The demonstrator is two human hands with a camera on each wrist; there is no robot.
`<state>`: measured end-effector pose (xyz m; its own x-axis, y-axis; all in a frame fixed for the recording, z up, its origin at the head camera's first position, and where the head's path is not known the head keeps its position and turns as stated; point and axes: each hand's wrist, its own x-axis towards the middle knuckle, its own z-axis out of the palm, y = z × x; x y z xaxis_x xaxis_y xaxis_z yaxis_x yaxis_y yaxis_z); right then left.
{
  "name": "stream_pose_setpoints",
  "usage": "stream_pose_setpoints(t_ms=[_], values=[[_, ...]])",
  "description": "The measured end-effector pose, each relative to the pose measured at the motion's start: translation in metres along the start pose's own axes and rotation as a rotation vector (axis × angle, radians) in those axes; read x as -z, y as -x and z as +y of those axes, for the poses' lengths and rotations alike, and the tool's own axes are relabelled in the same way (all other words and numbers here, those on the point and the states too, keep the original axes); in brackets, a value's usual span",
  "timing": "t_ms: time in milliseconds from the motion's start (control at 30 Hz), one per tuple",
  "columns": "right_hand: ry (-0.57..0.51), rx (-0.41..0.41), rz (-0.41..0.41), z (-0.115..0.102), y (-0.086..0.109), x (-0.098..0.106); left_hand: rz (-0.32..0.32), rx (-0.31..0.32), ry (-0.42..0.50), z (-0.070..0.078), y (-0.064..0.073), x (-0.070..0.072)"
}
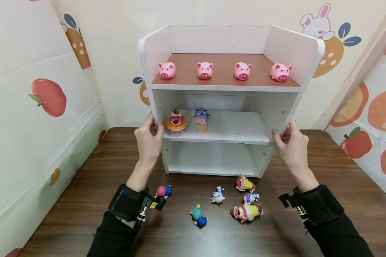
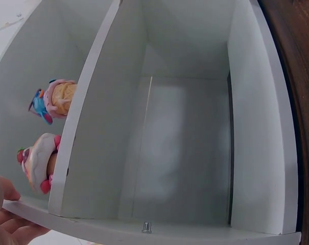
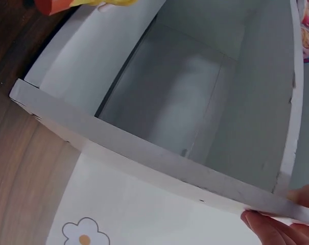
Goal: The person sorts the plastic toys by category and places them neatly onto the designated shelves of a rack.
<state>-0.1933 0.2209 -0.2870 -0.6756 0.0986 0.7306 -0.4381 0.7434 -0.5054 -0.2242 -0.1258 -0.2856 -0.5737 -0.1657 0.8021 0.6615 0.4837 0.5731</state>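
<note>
The left hand (image 1: pixel 149 144) and right hand (image 1: pixel 292 150) are bare. Thin pale stitching edges the wide black left strap (image 1: pixel 124 202). Beside that strap sit a silver fitting (image 1: pixel 143 213) and a small black camera (image 1: pixel 160 203) with a yellow patch (image 1: pixel 153 205); below it, a black sleeve (image 1: pixel 114 235). Across from it, the right strap (image 1: pixel 323 206) and right sleeve (image 1: pixel 342 233) are black too.

Shelf unit (image 1: pixel 225 88) far on table (image 1: pixel 180 244); four pig figurines (image 1: pixel 205 70) on top shelf (image 1: pixel 223 71); bear figurine (image 1: pixel 176 122) left of ice-cream-cone figurine (image 1: pixel 201 120), middle shelf (image 1: pixel 234 126); loose figurines (image 1: pixel 197 213) nearer

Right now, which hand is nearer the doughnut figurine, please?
The left hand: it holds the cabinet just left of the doughnut figurine; the right hand holds it too, but across the middle shelf.
</note>
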Motion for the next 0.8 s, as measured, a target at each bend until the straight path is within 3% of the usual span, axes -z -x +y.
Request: stream_pose_setpoints(t_ms=[267,600,800], values=[[0.025,-0.004,-0.092,-0.007,-0.002,0.013,0.004,-0.004,-0.003,-0.001,0.000,0.001],[0.153,-0.022,-0.123,-0.036,0.010,0.037,-0.004,-0.006,-0.012,-0.001,0.000,0.000],[0.185,0.075,-0.200,-0.056,0.023,0.038,-0.004,-0.012,-0.034,-0.001,0.000,0.000]])
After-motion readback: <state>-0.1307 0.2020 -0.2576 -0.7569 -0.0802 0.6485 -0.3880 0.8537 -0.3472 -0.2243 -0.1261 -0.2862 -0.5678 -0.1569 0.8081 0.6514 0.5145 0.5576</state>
